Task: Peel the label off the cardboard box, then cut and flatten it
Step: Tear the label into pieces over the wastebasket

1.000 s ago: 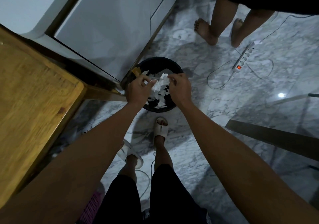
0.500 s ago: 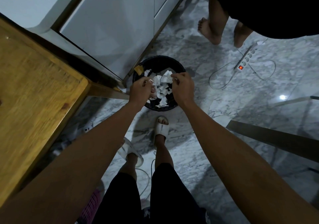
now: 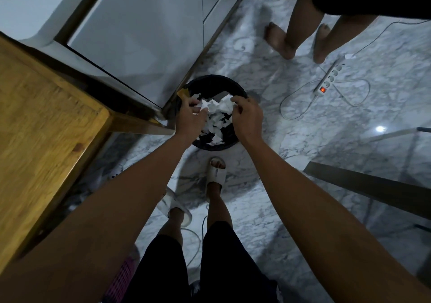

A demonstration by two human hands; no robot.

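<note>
We are pinching thin, tear-prone label scraps (image 3: pixel 218 113) with both hands, left hand (image 3: pixel 190 119) and right hand (image 3: pixel 247 116) apart, over the black bin (image 3: pixel 217 82); gripping by their edges seems best.

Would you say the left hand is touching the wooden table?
Apart: the head view shows the left hand over the black bin, with dark floor between it and the wooden table.

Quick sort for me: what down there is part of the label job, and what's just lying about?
Job:
- left hand and right hand, over the bin
- white paper scraps
- black bin

Lying about:
- power strip, switch lit, and its cable
- wooden table
- bystander's bare feet
</note>
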